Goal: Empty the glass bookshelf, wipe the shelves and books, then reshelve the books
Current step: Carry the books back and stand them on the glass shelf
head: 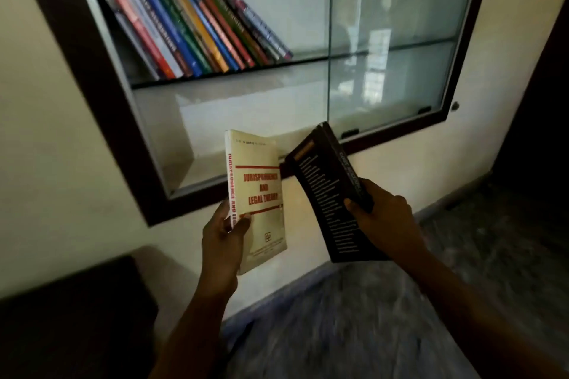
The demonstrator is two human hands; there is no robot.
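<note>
- Glass bookshelf (107,101): a dark-framed wall cabinet that fills the upper half of the frame.
- A dark, blurred piece of furniture (67,317) sits at the lower left.
- A row of coloured books (191,24) leans on the upper glass shelf (308,61) at the upper left.
- Left hand (223,237), centre frame, grips a cream book (261,194) by its spine. The book is upright in front of the lower compartment, with red title lettering facing the camera.
- Right hand (381,215), just right of centre, is closed around a black book (329,194) that tilts left. The two books are near each other but apart.
- A sliding glass pane (394,40) covers the right half of the cabinet.
</note>
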